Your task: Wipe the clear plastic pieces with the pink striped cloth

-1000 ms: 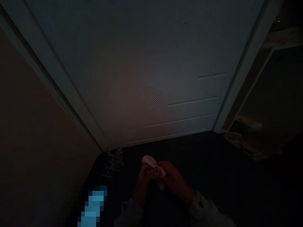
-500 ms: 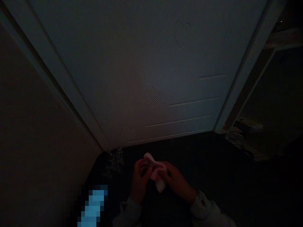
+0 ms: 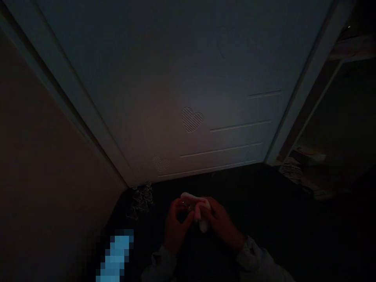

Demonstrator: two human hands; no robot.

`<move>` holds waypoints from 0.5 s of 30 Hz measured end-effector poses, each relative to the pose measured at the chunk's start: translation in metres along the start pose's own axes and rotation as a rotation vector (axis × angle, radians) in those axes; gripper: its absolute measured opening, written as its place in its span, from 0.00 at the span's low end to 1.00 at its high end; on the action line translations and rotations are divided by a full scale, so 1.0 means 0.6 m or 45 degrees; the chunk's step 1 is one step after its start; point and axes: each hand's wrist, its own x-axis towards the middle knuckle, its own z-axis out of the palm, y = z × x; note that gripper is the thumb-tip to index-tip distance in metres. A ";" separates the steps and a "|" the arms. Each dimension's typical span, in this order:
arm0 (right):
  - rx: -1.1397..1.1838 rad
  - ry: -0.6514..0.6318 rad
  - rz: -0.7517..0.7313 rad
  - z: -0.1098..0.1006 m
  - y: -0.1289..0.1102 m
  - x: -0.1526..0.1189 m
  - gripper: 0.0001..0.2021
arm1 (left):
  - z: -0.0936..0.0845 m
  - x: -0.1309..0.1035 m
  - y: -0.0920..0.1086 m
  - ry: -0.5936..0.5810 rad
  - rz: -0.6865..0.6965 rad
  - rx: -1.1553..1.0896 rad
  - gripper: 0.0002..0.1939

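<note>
The view is very dark. Between my hands is a soft pink and white cloth. My right hand has its fingers wrapped round the cloth's right side. A small clear, shiny item is pinched in the fingers of my left hand, against the cloth's left part. Its exact shape is hard to make out. Left of my hands, a pile of several clear, curved pieces lies on the dark surface.
A pale panel with carved hearts and lines stands in front. At the left is a brown wall. A pixelated blue patch shows at the lower left. On the right, papers or books sit by a shelf.
The cloth has shifted slightly right and its lower end is folded higher. My left hand has moved a little, its thumb and fingers now forming a rounder loop.
</note>
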 end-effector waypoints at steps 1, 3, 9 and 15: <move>-0.002 0.007 0.002 0.000 0.001 0.000 0.13 | 0.001 0.000 0.000 -0.005 -0.007 -0.005 0.21; -0.004 0.022 0.001 0.002 0.003 0.000 0.13 | 0.003 -0.002 -0.001 -0.016 -0.025 -0.026 0.21; -0.032 0.168 -0.002 0.007 0.010 0.000 0.18 | 0.010 -0.007 -0.004 -0.069 -0.104 -0.150 0.21; -0.081 0.301 -0.052 0.007 0.005 0.002 0.06 | 0.016 -0.007 0.003 -0.090 -0.187 -0.265 0.17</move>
